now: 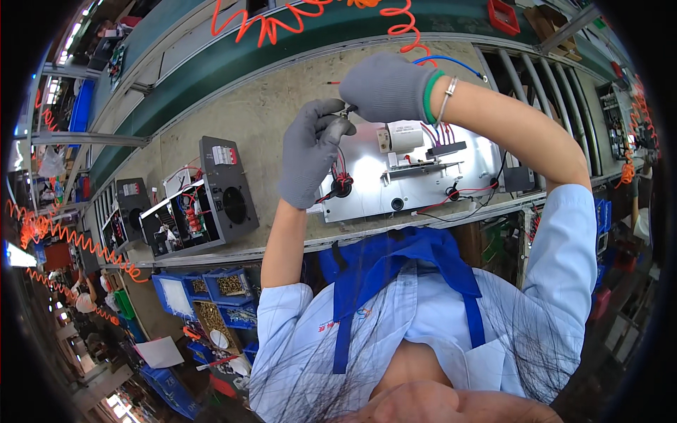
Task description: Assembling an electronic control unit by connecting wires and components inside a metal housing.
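Both my hands wear grey knit gloves and meet over the far left corner of a shiny metal panel [367, 201]. My left hand [310, 151] is closed in a pinch on a small dark piece, too small to name. The fingers of my right hand [388, 88] close in on the same spot from the other side. The panel carries a white cylindrical capacitor [405, 137], a dark terminal block [447, 149] with coloured wires, and a black ring [341, 185] with red and black wires. A blue cable [451, 59] with a ring lug emerges from behind my right hand.
Left on the bench stand two dark grey machine housings [229, 190] with open sides. Blue bins [236, 316] of small metal parts sit below the bench edge. Orange coiled hoses [271, 25] hang beyond. Metal rollers [557, 92] lie right, a red crate [503, 17] farther back.
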`<state>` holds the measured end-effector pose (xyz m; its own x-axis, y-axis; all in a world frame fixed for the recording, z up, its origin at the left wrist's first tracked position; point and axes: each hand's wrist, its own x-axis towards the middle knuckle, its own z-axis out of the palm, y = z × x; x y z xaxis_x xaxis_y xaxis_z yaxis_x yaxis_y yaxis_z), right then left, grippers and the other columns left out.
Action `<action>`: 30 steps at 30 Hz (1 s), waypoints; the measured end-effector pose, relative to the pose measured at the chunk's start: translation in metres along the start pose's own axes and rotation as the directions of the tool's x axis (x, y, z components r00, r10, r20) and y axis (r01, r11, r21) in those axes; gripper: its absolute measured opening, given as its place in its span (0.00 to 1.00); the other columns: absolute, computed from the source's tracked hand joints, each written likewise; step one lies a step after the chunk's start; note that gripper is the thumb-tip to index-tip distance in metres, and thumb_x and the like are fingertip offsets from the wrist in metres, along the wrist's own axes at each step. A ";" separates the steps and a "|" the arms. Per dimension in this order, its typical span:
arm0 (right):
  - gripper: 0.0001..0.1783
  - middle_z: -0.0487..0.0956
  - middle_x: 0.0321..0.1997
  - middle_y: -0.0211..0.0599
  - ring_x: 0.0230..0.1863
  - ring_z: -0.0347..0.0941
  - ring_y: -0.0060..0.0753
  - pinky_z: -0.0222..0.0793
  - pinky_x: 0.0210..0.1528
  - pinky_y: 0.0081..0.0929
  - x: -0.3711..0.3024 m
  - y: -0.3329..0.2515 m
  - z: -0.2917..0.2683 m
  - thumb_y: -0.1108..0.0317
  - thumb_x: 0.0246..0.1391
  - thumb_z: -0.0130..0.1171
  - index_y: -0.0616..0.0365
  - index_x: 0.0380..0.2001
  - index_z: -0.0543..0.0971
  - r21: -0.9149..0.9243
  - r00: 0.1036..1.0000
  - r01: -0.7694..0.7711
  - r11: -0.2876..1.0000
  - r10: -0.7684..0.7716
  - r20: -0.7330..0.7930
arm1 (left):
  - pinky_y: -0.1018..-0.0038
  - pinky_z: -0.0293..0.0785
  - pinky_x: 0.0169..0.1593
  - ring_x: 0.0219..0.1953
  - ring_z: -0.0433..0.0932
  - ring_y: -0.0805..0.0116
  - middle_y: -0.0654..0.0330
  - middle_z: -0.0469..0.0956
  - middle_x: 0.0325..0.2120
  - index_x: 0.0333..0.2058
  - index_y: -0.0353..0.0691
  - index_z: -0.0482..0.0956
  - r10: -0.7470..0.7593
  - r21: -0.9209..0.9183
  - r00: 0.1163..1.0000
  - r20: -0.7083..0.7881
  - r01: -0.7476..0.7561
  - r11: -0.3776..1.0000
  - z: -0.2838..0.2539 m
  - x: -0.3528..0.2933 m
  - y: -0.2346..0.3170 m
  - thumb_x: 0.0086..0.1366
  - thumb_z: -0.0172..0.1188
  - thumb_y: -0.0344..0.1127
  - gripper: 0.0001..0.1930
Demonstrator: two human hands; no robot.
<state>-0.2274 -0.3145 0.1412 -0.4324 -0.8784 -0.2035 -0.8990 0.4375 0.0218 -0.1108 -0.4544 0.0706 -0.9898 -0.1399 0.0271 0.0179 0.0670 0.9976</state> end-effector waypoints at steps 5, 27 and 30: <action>0.10 0.80 0.25 0.44 0.29 0.78 0.48 0.73 0.32 0.40 0.008 0.001 -0.010 0.63 0.46 0.58 0.58 0.27 0.82 0.153 0.966 0.057 0.987 -0.093 0.243 | 0.81 0.70 0.32 0.32 0.79 0.76 0.56 0.81 0.30 0.44 0.30 0.74 -0.015 0.147 0.996 0.084 0.003 0.989 -0.001 0.005 0.000 0.63 0.57 0.28 0.11; 0.13 0.82 0.35 0.43 0.38 0.79 0.43 0.73 0.43 0.35 -0.098 0.066 0.165 0.65 0.54 0.55 0.54 0.41 0.82 0.661 0.838 -0.375 0.650 0.543 -0.059 | 0.89 0.49 0.11 0.14 0.57 0.87 0.63 0.74 0.29 0.39 0.37 0.72 -0.590 -0.225 0.571 0.571 0.800 0.557 0.055 0.129 -0.059 0.69 0.53 0.34 0.07; 0.13 0.82 0.36 0.43 0.38 0.79 0.41 0.73 0.42 0.34 -0.098 0.063 0.181 0.64 0.55 0.56 0.55 0.42 0.82 0.798 0.863 -0.244 0.551 0.498 -0.081 | 0.90 0.50 0.12 0.15 0.59 0.87 0.64 0.75 0.28 0.41 0.36 0.73 -0.637 -0.033 0.506 0.581 0.797 0.603 0.071 0.127 -0.057 0.69 0.54 0.36 0.09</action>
<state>-0.2286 -0.1658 -0.0147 -0.8268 -0.5559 -0.0860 -0.3345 0.6087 -0.7194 -0.2480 -0.4058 0.0125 -0.5947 0.4603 -0.6592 -0.7736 -0.1042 0.6251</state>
